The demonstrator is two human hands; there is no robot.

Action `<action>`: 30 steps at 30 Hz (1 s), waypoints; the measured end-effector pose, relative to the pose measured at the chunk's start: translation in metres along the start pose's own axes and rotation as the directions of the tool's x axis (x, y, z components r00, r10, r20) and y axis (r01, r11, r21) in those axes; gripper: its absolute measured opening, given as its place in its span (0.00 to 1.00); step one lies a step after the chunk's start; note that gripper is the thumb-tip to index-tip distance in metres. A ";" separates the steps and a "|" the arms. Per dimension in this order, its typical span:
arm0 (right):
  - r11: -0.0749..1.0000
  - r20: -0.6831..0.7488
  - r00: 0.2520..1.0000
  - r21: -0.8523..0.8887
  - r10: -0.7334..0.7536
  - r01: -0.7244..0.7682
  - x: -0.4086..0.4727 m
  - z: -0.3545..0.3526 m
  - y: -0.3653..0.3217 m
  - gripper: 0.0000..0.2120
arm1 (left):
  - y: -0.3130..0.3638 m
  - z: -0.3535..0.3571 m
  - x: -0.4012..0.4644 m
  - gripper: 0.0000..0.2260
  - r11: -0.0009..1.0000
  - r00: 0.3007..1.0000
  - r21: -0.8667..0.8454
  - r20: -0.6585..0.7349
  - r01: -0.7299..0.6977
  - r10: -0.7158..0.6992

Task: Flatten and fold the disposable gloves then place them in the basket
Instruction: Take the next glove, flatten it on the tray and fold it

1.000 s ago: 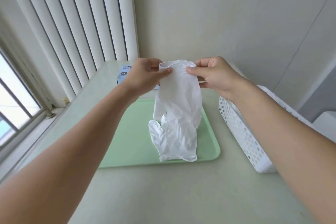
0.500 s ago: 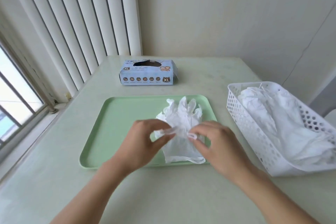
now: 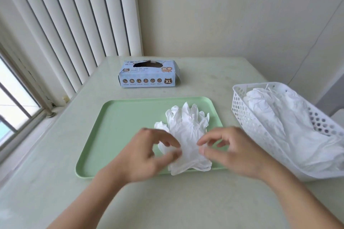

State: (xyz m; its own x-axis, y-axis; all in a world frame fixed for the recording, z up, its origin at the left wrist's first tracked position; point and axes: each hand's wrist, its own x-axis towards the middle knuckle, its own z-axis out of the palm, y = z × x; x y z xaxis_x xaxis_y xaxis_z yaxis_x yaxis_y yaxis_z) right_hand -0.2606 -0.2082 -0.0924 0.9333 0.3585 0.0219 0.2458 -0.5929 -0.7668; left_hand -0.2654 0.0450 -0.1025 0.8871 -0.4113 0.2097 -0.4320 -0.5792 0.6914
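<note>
White disposable gloves (image 3: pixel 188 128) lie stacked and fairly flat on the green tray (image 3: pixel 126 117), fingers pointing away from me and cuffs at the tray's near edge. My left hand (image 3: pixel 147 156) hovers over the left side of the cuffs, thumb and forefinger slightly apart with the thumb tip touching the glove. My right hand (image 3: pixel 234 150) mirrors it on the right side, its fingertips at the glove's edge. Both hands are blurred. To the right stands the white perforated basket (image 3: pixel 240 102), holding several white gloves (image 3: pixel 290 121).
A blue glove box (image 3: pixel 147 76) marked XL sits behind the tray near the table's far edge. Vertical blinds and a window run along the left. A wall closes the far side and a corner lies behind the basket.
The gloves were held up by the cuffs, then lowered onto the tray. My fingers have now loosened from the cuffs and the gloves lie spread flatter.
</note>
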 end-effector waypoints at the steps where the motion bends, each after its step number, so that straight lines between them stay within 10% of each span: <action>1: 0.999 -0.108 0.994 0.039 -0.003 0.007 0.013 -0.005 -0.006 0.04 | -0.005 -0.005 0.014 0.11 0.996 0.991 -0.056 -0.108 0.070 -0.075; 3: 1.000 -0.322 0.946 0.001 0.029 -0.031 0.051 -0.005 -0.003 0.05 | -0.020 -0.009 0.047 0.12 0.969 0.933 -0.019 -0.267 0.246 -0.242; 6: 0.939 -0.329 0.921 -0.196 0.207 -0.281 0.111 0.004 0.021 0.13 | -0.048 0.000 0.090 0.20 0.890 0.894 0.096 -0.104 0.445 -0.435; 12: 0.964 -0.268 0.934 -0.063 0.235 -0.260 0.143 0.021 0.049 0.04 | -0.063 0.014 0.120 0.23 0.908 0.909 0.089 0.042 0.410 -0.414; 16: 0.988 -0.372 0.917 -0.013 0.141 -0.157 0.146 0.027 0.051 0.03 | -0.069 0.024 0.116 0.02 0.933 0.921 -0.052 -0.149 0.356 -0.360; 30: 0.935 -0.481 0.867 -0.235 0.126 -0.266 0.115 0.001 0.044 0.16 | -0.070 0.013 0.102 0.11 0.890 0.908 -0.308 -0.144 0.337 -0.393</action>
State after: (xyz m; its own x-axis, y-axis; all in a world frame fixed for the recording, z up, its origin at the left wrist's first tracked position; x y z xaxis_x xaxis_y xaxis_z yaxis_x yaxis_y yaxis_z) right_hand -0.1422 -0.1924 -0.1238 0.9665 -0.1106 0.2315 0.0434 -0.8189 -0.5723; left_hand -0.1471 0.0345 -0.1382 0.9988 -0.0447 0.0179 -0.0356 -0.4375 0.8985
